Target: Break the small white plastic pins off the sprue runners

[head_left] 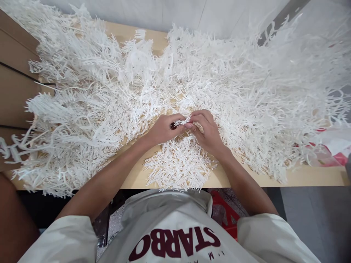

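Observation:
Both hands meet above the middle of the table, pinching a small white branched plastic piece (183, 122) between them. My left hand (166, 128) curls round it with thumb and fingers closed. From the other side, my right hand (206, 131) grips its end with thumb and forefinger. Just below the hands lies a loose pile of short white plastic strips (181, 164), close to the table's near edge. Beyond them spreads a large heap of tangled white plastic strands (236, 84). What part of the piece lies inside the fingers is hidden.
Another white heap (79, 98) covers the left of the wooden table (320, 176). Cardboard boxes (16, 87) stand at the far left. A clear and red plastic bag (326, 149) lies at the right. A tiled wall (186, 12) closes off the back. Part of a red stool (226, 215) shows below.

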Tool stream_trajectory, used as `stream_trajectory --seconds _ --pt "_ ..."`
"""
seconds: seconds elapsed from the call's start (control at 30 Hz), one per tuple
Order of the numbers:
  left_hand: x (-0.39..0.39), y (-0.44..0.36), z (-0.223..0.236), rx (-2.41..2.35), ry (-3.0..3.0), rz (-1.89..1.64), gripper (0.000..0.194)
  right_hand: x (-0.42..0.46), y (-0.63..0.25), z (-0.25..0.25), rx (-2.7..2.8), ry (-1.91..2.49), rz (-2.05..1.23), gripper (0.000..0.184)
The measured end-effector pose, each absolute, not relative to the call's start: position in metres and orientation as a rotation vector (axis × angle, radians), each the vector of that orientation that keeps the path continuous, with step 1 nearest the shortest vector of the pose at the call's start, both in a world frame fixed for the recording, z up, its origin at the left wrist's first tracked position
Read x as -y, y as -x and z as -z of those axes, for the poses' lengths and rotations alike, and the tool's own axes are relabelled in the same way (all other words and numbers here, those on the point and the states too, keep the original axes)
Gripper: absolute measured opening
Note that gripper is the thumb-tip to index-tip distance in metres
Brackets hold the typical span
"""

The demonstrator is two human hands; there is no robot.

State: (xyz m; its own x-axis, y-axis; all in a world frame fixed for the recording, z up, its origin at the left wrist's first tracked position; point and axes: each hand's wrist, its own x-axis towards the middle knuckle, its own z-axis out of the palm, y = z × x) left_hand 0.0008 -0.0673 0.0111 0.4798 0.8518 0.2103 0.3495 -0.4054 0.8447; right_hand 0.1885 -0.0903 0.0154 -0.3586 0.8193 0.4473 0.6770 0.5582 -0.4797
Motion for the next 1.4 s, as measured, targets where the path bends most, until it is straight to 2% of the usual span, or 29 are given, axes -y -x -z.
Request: stream_trajectory --seconds 0.17,0.4,0.6,0.67,0.77,0.83,1.0,1.07,1.13,1.23,1.4 --pt "0.069 -0.001 -0.012 -0.975 -1.929 -0.868 0.026 0.09 -0.189 -0.018 2.102 1.254 -0.312 0.011" --pt "0.066 -0.001 -0.006 -1.023 -1.937 -0.882 0.007 0.094 -0.186 -0.027 2.16 1.114 -0.461 0.018" --pt "0.06 0.005 -0.01 -1.179 -1.628 -1.079 0.029 0.117 -0.169 -0.031 2.181 0.72 -0.451 0.009" --pt "0.061 0.005 -0.012 -1.126 -1.691 -1.014 0.032 0.117 -0.17 -0.031 2.024 0.801 -0.337 0.006" --pt "0.064 0.004 -0.013 -1.115 -1.741 -0.953 0.039 0.106 -0.18 -0.03 1.681 1.165 -0.203 0.006" --pt "0.065 0.004 -0.013 -1.083 -1.781 -0.91 0.044 0.097 -0.187 -0.03 1.546 1.383 -0.185 0.012" --pt "0.062 0.004 -0.009 -0.918 -1.998 -0.836 0.052 0.091 -0.188 -0.031 1.84 1.379 -0.403 0.027" --pt "0.061 0.003 -0.008 -0.9 -2.057 -0.827 0.051 0.094 -0.184 -0.03 2.025 1.31 -0.458 0.031" --pt "0.062 0.003 -0.007 -0.903 -2.092 -0.806 0.048 0.096 -0.181 -0.028 2.102 1.288 -0.437 0.025" --pt "0.063 0.003 -0.008 -0.931 -2.063 -0.788 0.039 0.097 -0.182 -0.025 2.029 1.318 -0.343 0.013" --pt "0.065 0.003 -0.01 -0.969 -1.999 -0.82 0.027 0.09 -0.189 -0.027 1.991 1.313 -0.436 0.012"
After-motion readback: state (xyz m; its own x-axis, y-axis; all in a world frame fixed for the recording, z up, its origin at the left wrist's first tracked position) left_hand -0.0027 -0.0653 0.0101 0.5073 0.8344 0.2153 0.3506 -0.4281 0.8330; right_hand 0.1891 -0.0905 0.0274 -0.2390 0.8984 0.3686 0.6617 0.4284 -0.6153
